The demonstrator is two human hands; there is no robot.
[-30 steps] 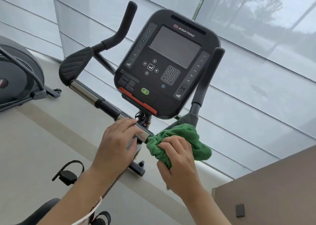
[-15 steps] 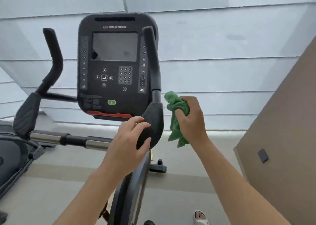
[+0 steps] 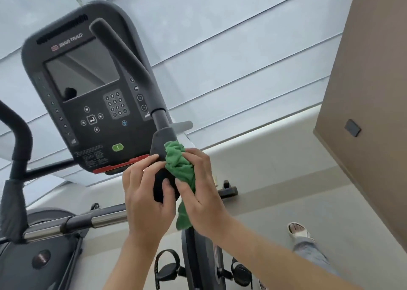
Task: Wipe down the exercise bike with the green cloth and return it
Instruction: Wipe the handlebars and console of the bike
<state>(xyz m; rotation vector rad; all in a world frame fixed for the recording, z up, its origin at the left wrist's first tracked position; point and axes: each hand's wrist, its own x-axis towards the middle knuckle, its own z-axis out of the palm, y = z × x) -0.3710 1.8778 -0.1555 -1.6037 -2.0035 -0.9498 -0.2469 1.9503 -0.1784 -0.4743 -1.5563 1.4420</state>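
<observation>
Between both sets of fingers, the right hand (image 3: 201, 192) bunches the soft, light green cloth (image 3: 179, 168); the left hand (image 3: 146, 199) grips the elbow pad (image 3: 161, 145).

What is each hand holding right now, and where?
Right hand grips bunched green cloth around its middle; left hand holds black padded handlebar rest at its lower end.

Second machine (image 3: 41, 256), white sandal (image 3: 299, 231)
</observation>
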